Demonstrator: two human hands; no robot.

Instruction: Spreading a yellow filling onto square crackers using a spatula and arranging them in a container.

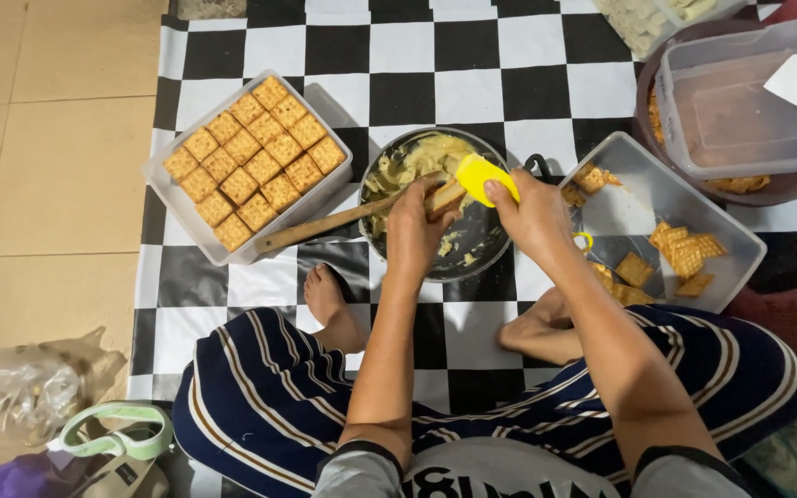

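Cream Goes on a Cracker

While the person sits on the checkered mat (472, 92), both hands work over the dark bowl (486, 242) in the middle of the frame. The left hand (412, 231) pinches a cracker (446, 195) at the bowl's rim. The right hand (535, 217) is closed around a yellow spatula (483, 175), which touches the cracker. Pale cream (422, 155) sticks to the bowl's inside. A wooden handle (320, 227) pokes out of the bowl to the left. In the upper left sits a clear box full of crackers (249, 164) (packed in neat rows). At the right, a clear tray (643, 198) holds only a few crackers.
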